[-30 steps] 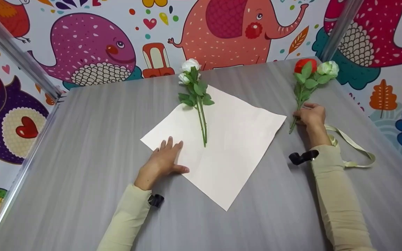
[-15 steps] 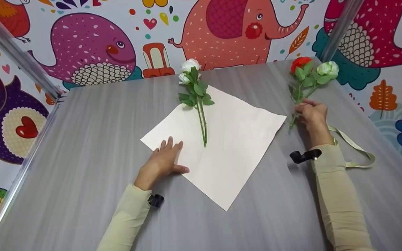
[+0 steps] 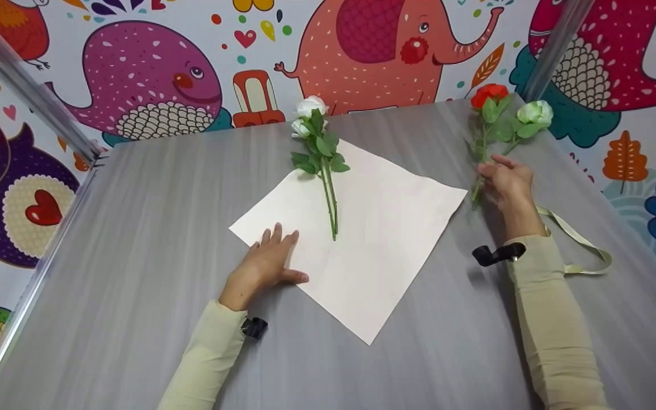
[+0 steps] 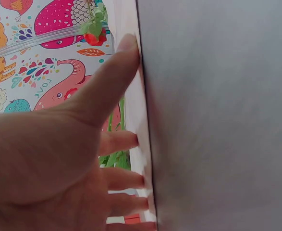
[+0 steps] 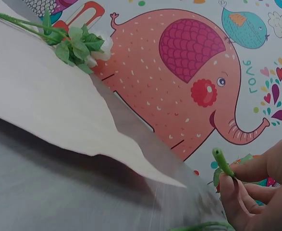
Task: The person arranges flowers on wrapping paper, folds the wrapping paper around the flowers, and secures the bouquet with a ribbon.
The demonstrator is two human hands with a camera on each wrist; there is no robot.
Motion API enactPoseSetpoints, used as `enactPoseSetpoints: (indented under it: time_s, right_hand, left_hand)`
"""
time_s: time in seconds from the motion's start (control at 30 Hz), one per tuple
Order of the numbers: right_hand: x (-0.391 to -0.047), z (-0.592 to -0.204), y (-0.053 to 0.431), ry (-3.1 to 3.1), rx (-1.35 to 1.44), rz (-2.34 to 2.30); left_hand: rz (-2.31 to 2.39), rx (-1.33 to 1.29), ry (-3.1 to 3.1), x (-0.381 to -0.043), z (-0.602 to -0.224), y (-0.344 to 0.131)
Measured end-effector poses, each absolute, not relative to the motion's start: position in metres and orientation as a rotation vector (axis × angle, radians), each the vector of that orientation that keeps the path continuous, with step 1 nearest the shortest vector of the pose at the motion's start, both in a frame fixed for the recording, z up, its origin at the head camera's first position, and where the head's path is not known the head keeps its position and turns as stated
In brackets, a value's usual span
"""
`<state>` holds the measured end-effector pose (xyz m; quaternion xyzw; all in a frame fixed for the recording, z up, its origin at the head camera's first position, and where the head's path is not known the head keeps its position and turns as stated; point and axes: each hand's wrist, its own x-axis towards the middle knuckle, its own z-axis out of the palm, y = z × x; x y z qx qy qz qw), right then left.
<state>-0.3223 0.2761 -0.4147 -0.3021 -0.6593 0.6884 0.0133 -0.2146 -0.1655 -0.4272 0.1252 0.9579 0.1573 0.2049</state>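
My right hand (image 3: pixel 511 185) pinches the stem of a red rose (image 3: pixel 490 95) between thumb and fingers, at the right of the head view. In the right wrist view the cut end of the green stem (image 5: pixel 221 160) pokes out of the grip. Just behind lies a pale green-white rose (image 3: pixel 534 113), its stem partly hidden by the hand. My left hand (image 3: pixel 265 259) rests with fingers spread on the lower left edge of a cream paper sheet (image 3: pixel 385 245). Two white roses (image 3: pixel 310 108) lie on the sheet's upper part, stems pointing toward me.
A pale green ribbon (image 3: pixel 583 242) lies looped beside the right forearm. The grey tabletop (image 3: pixel 151 228) extends around the paper. Behind it stands a cartoon-printed wall (image 3: pixel 163 62), with metal posts (image 3: pixel 558 48) at the corners.
The red rose has been raised and drawn slightly left, apart from the green-white rose, which stays on the table. The left hand, paper and white roses have not moved.
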Motion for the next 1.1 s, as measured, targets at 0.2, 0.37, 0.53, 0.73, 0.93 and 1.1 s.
enactPoseSetpoints:
  time_s: [0.2, 0.37, 0.53, 0.73, 0.93, 1.1]
  right_hand:
    - [-0.319, -0.41, 0.263, -2.027, -0.768, 2.194]
    - [-0.317, -0.409, 0.248, -2.049, -0.614, 2.225]
    - [-0.318, -0.409, 0.236, -2.171, -0.541, 2.148]
    - [-0.316, -0.41, 0.226, -2.317, -0.53, 2.032]
    - [-0.315, -0.41, 0.219, -2.346, -0.448, 2.084]
    - [-0.315, -0.411, 0.213, -2.389, -0.41, 2.073]
  left_hand:
    - [0.438, 0.349, 2.675, -0.215, -0.427, -0.165]
    - [0.442, 0.345, 2.673, -0.215, -0.427, -0.166]
    - [0.44, 0.342, 2.672, -0.214, -0.427, -0.165]
    - [0.436, 0.348, 2.672, -0.214, -0.427, -0.165]
    - [0.446, 0.355, 2.661, -0.215, -0.425, -0.166]
    - [0.448, 0.357, 2.66, -0.215, -0.427, -0.166]
